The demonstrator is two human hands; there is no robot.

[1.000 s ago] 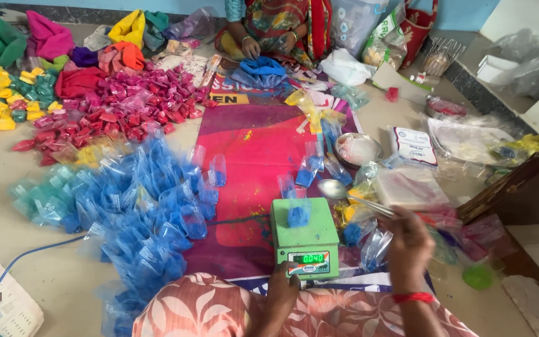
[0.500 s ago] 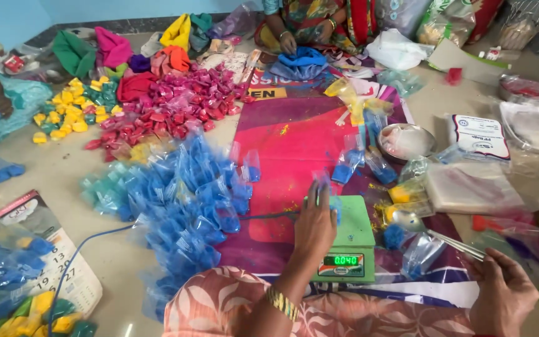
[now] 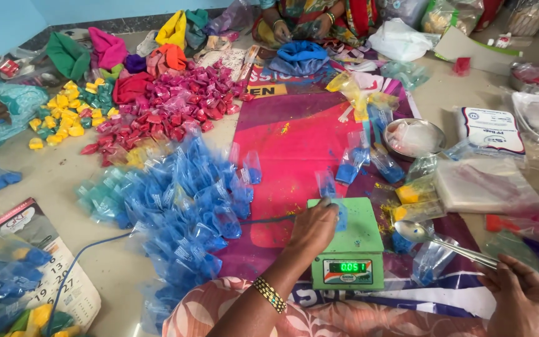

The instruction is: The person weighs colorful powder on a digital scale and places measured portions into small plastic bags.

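A: Packet pos. and axis?

B: Small clear packet (image 3: 330, 190) w/ blue powder, lower centre of frame, on back edge of green scale (image 3: 349, 243). Long axis approx. vertical in frame; open top points to upper edge, filled end sits on the platform.

A: Grip status, both hands?

B: Left hand (image 3: 313, 228): fingers closed on lower end of packet, grasping it. Right hand (image 3: 522, 302), lower right corner: holds handle of metal spoon (image 3: 444, 242); spoon axis runs lower right to centre, bowl toward the scale, bowl just beside its right edge.

A: Surface and room?

B: Pale floor (image 3: 51, 181). Pink mat (image 3: 294, 143) runs up centre of frame under the scale. Heap of blue packets (image 3: 176, 206) left of centre; pink packets (image 3: 169, 109) and yellow packets (image 3: 63, 115) upper left. Steel bowl (image 3: 413, 137) right of centre. Another person's hands (image 3: 301, 28) at top centre. Blue wall (image 3: 7, 19) upper left.
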